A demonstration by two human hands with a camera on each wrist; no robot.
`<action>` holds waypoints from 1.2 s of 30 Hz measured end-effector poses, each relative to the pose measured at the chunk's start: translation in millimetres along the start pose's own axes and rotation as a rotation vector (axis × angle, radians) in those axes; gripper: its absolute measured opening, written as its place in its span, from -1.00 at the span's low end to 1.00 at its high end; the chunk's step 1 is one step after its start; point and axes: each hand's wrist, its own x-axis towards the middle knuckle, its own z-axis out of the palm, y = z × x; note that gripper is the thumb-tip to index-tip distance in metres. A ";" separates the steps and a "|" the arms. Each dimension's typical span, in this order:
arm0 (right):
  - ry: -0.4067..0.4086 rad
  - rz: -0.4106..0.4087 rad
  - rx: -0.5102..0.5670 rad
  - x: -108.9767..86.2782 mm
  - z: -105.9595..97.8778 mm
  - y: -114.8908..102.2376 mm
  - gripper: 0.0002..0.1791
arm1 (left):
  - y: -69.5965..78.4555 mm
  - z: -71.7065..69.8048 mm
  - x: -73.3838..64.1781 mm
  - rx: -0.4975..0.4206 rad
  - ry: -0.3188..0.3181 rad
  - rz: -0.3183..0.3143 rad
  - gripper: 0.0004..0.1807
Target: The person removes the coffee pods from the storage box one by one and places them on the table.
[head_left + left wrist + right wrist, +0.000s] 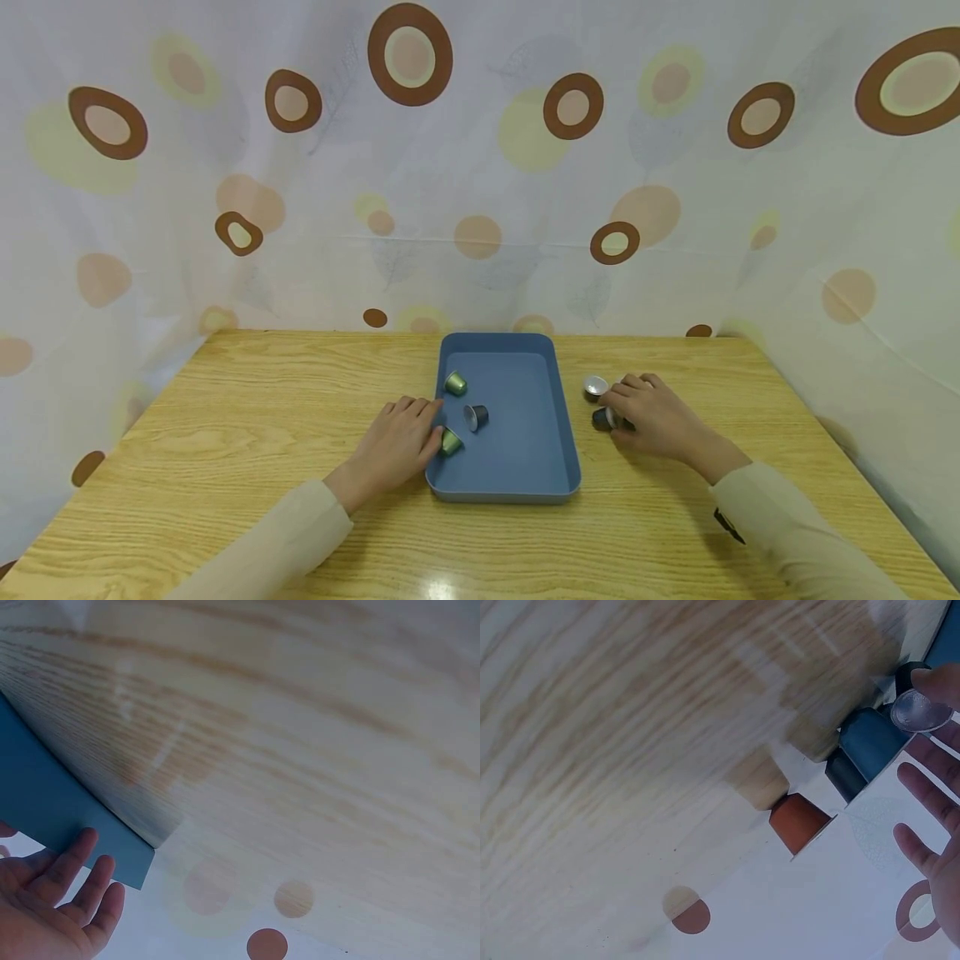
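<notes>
My left hand holds the left rim of the blue tray, fingers and thumb at its wall. In the left wrist view some fingertips lie against the outer wall. Inside the tray are two green coffee capsules and a dark coffee capsule. To the tray's right, my right hand pinches another dark coffee capsule on the table, with the thumb at its pale lid. My right hand partly hides this capsule in the head view.
A capsule with its silver lid up stands beside my right fingers. In the right wrist view a blue capsule, a dark one and an orange-brown one stand nearby. The wooden table meets a patterned cloth behind.
</notes>
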 end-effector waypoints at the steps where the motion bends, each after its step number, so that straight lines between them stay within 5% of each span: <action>1: -0.006 0.002 -0.001 0.4 -0.2 -0.1 -0.56 | 0.0 -0.1 0.0 0.000 0.000 0.000 -0.55; 36: -0.040 0.015 -0.052 10.8 -2.1 -3.0 -0.64 | -0.6 -0.3 0.4 0.013 0.005 0.007 -0.55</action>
